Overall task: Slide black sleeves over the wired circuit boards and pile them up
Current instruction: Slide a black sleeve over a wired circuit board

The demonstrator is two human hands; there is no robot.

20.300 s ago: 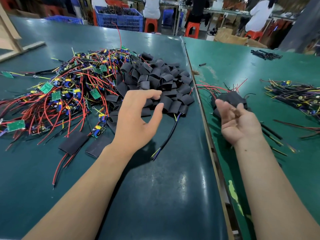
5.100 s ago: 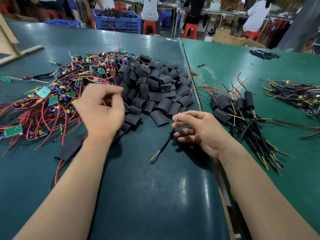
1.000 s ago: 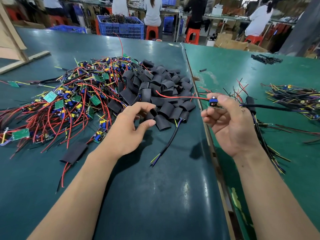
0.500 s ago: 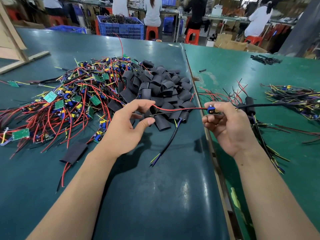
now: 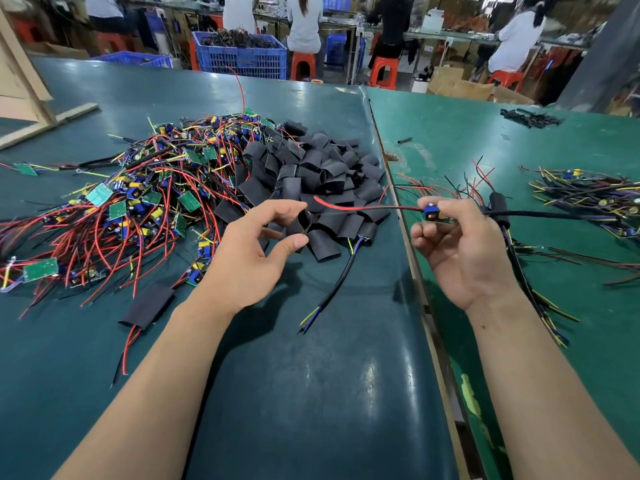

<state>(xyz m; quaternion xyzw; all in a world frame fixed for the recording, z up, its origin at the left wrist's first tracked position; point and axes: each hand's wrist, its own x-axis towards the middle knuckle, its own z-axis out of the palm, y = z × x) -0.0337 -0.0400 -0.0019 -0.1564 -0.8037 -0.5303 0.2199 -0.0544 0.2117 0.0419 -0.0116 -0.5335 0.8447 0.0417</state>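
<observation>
My left hand point(image 5: 249, 258) pinches one black sleeve point(image 5: 304, 220) between fingers and thumb, its round mouth facing right. A small wired circuit board point(image 5: 435, 214) with a blue part is pinched in my right hand point(image 5: 460, 251); its red wire point(image 5: 353, 206) reaches left to just above the sleeve, and its black cable trails off to the right. Behind my left hand lies the heap of black sleeves point(image 5: 318, 181). Left of that heap is a tangle of bare wired boards point(image 5: 131, 209). Sleeved boards point(image 5: 498, 209) are piled on the right table behind my right hand.
A loose flat sleeve point(image 5: 147, 305) and a black cable with coloured ends point(image 5: 329, 296) lie on the dark table point(image 5: 311, 393). More wired pieces point(image 5: 588, 195) sit far right on the green table point(image 5: 450, 133). People sit on stools beyond, by a blue crate point(image 5: 242, 57).
The left hand has lifted a sleeve from the heap's edge and turned its mouth toward the right. The right hand has kept the board and its red wire tip now sits above the sleeve.
</observation>
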